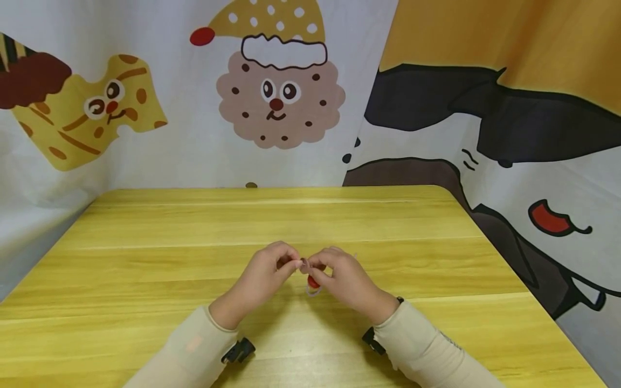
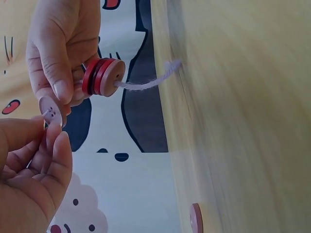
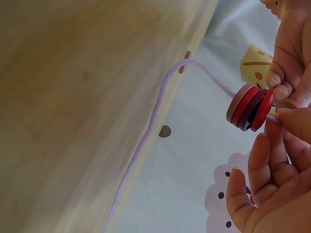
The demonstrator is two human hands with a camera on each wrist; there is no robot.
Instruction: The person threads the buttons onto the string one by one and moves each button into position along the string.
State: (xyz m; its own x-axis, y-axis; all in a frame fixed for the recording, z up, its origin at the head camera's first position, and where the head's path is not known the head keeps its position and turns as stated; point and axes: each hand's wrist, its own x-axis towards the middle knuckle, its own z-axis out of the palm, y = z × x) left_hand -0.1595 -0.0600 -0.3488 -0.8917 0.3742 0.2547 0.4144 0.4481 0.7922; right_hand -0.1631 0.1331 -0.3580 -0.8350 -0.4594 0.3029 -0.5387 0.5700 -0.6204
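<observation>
My left hand (image 1: 264, 275) pinches a pinkish round button (image 2: 51, 110) at its edge, its holed face turned toward that hand. A pale yarn tip pokes out of one hole. My right hand (image 1: 346, 275) pinches the lavender yarn (image 3: 160, 99) just behind this button, the fingertips of both hands nearly meeting. Beside the right fingers hangs a stack of red, dark and pinkish buttons (image 3: 249, 108), threaded on the yarn. From the stack's pinkish end button the yarn runs down toward the table.
On the wooden table (image 1: 194, 226) another reddish-brown button (image 2: 196, 217) shows in both wrist views. Behind the table hangs a printed curtain (image 1: 179, 151) with cartoon food. Dark wrist devices (image 1: 237, 350) sit at both beige sleeves.
</observation>
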